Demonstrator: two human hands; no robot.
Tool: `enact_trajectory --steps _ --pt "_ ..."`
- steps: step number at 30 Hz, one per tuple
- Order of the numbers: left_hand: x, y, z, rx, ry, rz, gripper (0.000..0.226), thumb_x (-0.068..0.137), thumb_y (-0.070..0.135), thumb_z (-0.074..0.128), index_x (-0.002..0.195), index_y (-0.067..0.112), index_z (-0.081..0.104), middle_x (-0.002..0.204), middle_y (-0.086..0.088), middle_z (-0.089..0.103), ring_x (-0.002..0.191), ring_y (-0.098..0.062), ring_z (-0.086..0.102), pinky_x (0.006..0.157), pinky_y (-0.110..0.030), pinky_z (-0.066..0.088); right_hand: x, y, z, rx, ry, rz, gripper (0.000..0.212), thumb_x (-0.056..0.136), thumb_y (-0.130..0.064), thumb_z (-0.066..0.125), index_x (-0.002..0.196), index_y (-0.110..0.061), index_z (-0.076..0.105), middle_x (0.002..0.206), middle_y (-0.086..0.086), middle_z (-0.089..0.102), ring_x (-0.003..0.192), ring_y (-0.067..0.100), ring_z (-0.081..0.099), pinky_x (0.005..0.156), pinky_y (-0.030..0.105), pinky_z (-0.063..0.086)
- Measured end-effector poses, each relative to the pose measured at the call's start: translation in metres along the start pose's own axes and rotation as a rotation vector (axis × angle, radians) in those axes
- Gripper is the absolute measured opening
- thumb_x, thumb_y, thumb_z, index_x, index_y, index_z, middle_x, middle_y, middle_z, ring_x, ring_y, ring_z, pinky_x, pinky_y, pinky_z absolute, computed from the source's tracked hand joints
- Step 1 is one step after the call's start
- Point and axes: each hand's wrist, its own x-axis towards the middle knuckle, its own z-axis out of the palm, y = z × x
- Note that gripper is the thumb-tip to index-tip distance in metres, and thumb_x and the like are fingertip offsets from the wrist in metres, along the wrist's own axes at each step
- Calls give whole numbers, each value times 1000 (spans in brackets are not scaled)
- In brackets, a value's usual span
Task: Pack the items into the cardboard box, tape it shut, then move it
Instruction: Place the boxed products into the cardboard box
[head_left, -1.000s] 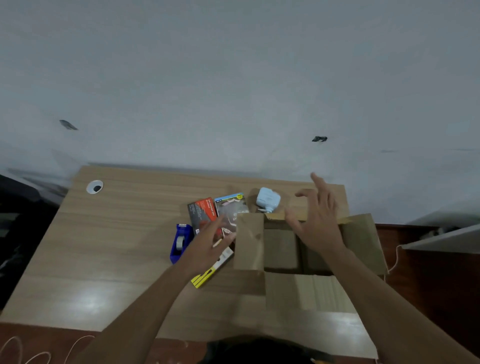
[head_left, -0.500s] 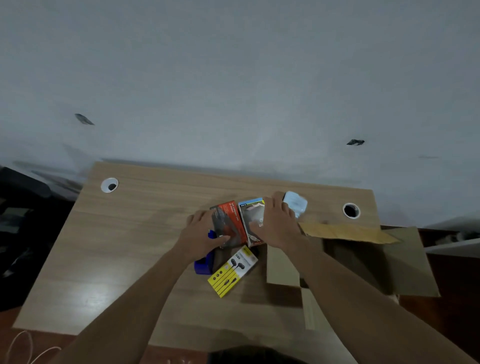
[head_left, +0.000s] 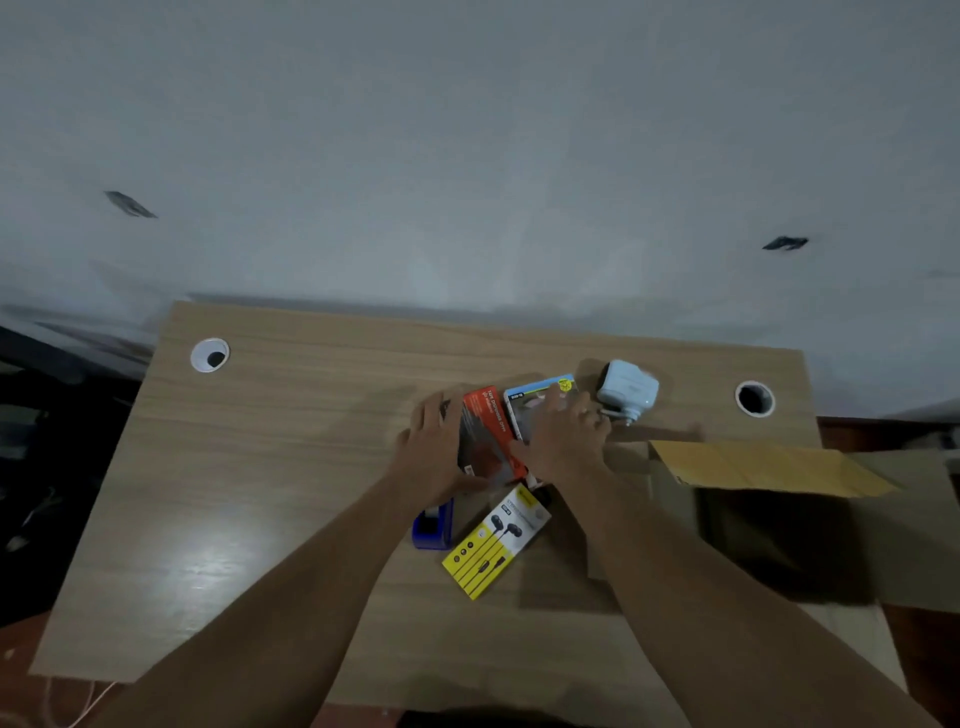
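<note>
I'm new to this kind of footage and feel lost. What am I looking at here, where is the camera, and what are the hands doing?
The camera sits on a person's head, looking down at a wooden desk. No machine: just two bare hands. The left hand grips an orange-and-black packet; the right hand rests on a blue-edged packet beside it. Nearby lie a yellow earphone pack, a blue tape dispenser and a white plug adapter. An open cardboard box waits on the right, apparently for packing.

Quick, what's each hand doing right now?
Left hand: gripping the left edge of the red package.
Right hand: resting on the blue-topped package; grip cannot be told.
</note>
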Motion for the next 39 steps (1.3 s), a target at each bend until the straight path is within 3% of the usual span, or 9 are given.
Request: enact_trajectory --steps 2,5,9,14,19,22,27,34,39 --pt "7 6 4 24 6 12 151 65 82 84 172 22 -4 177 -11 6 165 -35 10 123 -60 33 2 -1 2 -7 14 19 123 91 -75 65 171 -9 -3 172 36 10 158 54 24 127 67 23" --pt "19 12 12 100 -7 46 152 64 85 82 172 24 -7 177 -12 4 165 -37 10 124 -61 32 5 1 4 0 27 30 122 90 -76 64 170 -11 -1 168 36 21 154 53 31 125 65 29" --pt "26 17 28 270 4 61 151 67 82 82 166 29 -19 176 -22 4 163 -49 9 125 -66 29 5 5 5 38 35 17 118 92 -75 64 171 -17 -2 165 34 28 150 52 37 120 60 37" --pt "28 16 35 272 25 75 147 66 85 80 162 28 -16 173 -29 8 162 -53 9 126 -69 22 3 4 0 136 124 20 123 86 -74 72 170 -21 1 157 28 33 144 46 43 114 54 44" --pt "20 14 13 199 102 106 146 54 85 83 164 20 12 164 -23 24 150 -46 32 119 -66 37 -5 5 -28 198 274 -15 123 79 -77 73 169 -23 9 144 23 42 133 43 50 102 53 52" --pt "9 15 -9 155 192 162 138 49 90 78 155 18 27 155 -17 34 141 -41 40 115 -62 43 -17 4 -56 207 356 -32 122 77 -81 69 167 -22 12 137 23 46 127 43 51 96 53 55" --pt "-18 26 -53 104 240 273 127 54 95 64 148 17 31 150 -14 39 133 -33 44 112 -55 49 -45 6 -107 221 462 -72 115 77 -83 66 163 -22 20 126 16 44 114 36 52 89 47 51" --pt "-63 79 -97 9 295 492 106 55 90 72 133 25 41 158 -6 29 146 -30 34 116 -53 45 -93 47 -166 244 534 -29 110 79 -83 63 163 -24 24 132 14 44 122 36 49 93 50 48" --pt "-91 119 -94 41 207 636 96 60 91 76 121 28 38 150 5 30 138 -20 35 112 -47 48 -129 102 -174 271 595 64 104 78 -77 65 159 -23 29 127 14 45 118 38 51 90 51 49"
